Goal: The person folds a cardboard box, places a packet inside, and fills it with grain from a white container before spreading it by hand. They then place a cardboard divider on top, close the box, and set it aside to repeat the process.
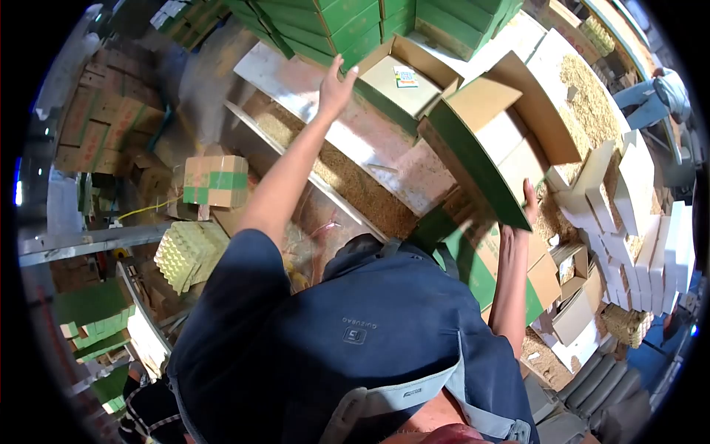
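Observation:
My left hand (pixel 336 81) is stretched out with its fingers spread, holding nothing. It hovers just left of an open cardboard box (pixel 384 85) that has a small printed leaflet (pixel 404 76) inside. My right hand (pixel 529 203) grips the lower edge of a tilted green-and-brown carton (pixel 481 148) whose flaps stand open. That carton hangs over the workbench, right of the open box. My navy shirt and grey apron straps fill the bottom of the view.
Stacked green cartons (pixel 333 22) line the far side. Wood shavings (pixel 362 189) cover a bench strip and a tray (pixel 588 103) at right. Several small white boxes (pixel 643 244) stand at right, egg trays (pixel 188 251) and a taped box (pixel 216 181) at left. Another person's sleeve (pixel 651 100) shows top right.

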`<state>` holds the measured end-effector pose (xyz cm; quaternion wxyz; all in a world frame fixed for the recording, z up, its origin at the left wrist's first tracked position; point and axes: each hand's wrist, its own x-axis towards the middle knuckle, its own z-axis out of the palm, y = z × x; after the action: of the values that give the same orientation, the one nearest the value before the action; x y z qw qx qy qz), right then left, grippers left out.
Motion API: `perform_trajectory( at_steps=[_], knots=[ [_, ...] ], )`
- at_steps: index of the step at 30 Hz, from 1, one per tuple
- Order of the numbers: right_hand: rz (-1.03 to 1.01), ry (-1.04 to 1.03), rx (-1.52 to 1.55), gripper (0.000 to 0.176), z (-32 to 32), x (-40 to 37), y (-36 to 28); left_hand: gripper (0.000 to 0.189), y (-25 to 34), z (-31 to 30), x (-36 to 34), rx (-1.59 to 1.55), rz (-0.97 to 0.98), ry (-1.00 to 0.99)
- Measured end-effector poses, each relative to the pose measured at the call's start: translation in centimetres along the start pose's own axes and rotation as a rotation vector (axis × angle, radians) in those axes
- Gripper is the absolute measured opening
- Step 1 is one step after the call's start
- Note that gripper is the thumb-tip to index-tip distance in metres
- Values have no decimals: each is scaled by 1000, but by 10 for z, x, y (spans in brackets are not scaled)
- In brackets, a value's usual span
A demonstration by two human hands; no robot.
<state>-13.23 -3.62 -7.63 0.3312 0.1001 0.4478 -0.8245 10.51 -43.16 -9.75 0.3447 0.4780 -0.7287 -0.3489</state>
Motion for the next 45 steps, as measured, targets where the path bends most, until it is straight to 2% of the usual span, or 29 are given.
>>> perform_trajectory(
  at_steps=[1, 3, 6, 7, 9, 11, 13, 14, 15, 17, 18, 19, 21, 23, 24, 25, 27, 29, 33, 35, 36, 37, 39, 40, 41, 42, 43, 44, 45],
  knots=[
    [1, -92, 21, 43, 12, 16, 4, 66, -23, 5, 27, -31, 35, -44],
    [-27, -87, -55, 51, 39, 41, 13, 62, -49, 15, 59, -67, 65, -94],
    [3, -58, -113, 74, 71, 66, 35, 49, -59, 27, 79, -238, -246, -506],
    [43, -77, -105, 80, 77, 73, 43, 49, -65, 30, 83, -240, -251, -511],
    [-14, -15, -211, 73, 93, 89, 62, 47, -78, 33, 88, -110, -304, -714],
    [-20, -9, -322, 67, 118, 89, 77, 46, -85, 29, 92, -111, -324, -744],
    [-17, -222, -352, 63, 128, 103, 93, 50, -82, 24, 97, 12, -303, -839],
    [-60, -259, -393, 75, 137, 102, 100, 62, -74, 17, 91, -77, -329, -855],
    [-63, -298, -452, 81, 150, 94, 103, 62, -75, 14, 89, -73, -327, -860],
    [-55, -262, -444, 87, 155, 99, 130, 72, -78, 10, 88, -234, -363, -806],
    [19, -244, -451, 92, 145, 117, 149, 75, -61, 2, 83, -310, -474, -760],
    [33, -168, -535, 92, 150, 110, 154, 82, -67, 3, 92, -298, -581, -805],
    [-24, -185, -540, 86, 153, 116, 159, 83, -81, 4, 95, -371, -576, -804],
    [53, -149, -891, 80, 180, 100, 137, 78, -80, 4, 93, -347, -575, -811],
    [-53, -179, -997, 77, 176, 104, 140, 72, -75, 1, 91, -322, -587, -813],
    [12, -262, -1167, 67, 191, 92, 120, 64, -81, 4, 93, -364, -607, -831],
    [-31, -246, -1173, 45, 199, 90, 119, 55, -83, 8, 97, -321, -616, -832],
    [-53, -254, -1157, 46, 190, 104, 129, 52, -77, 6, 102, -293, -641, -838],
    [95, -223, -1177, 50, 190, 122, 123, 45, -69, 11, 111, -260, -634, -828],
    [141, -300, -1150, 62, 183, 130, 122, 43, -76, 16, 113, -284, -631, -803],
    [266, -255, -1184, 72, 177, 130, 122, 42, -79, 18, 112, -316, -644, -771],
    [268, -292, -1136, 84, 172, 121, 115, 41, -75, 13, 106, -378, -655, -695],
    [114, -197, -954, 84, 146, 105, 117, 39, -70, 11, 92, -491, -676, -615],
    [47, -233, -902, 80, 128, 92, 103, 39, -75, 10, 86, -490, -666, -608],
    [-22, -269, -851, 77, 108, 76, 82, 33, -83, 12, 80, -598, -707, -508],
    [-76, -217, -848, 65, 89, 57, 58, 29, -91, 16, 74, -710, -742, -406],
    [-112, -155, -939, 58, 58, 48, 35, 29, -110, 24, 63, -751, -724, -247],
    [-305, -51, -1004, 51, 0, 53, 24, 31, -122, 26, 49, -789, -703, -87],
    [-450, 111, -1275, 46, -28, 29, -4, 26, -101, 20, 21, -646, -605, -28]
  ],
)
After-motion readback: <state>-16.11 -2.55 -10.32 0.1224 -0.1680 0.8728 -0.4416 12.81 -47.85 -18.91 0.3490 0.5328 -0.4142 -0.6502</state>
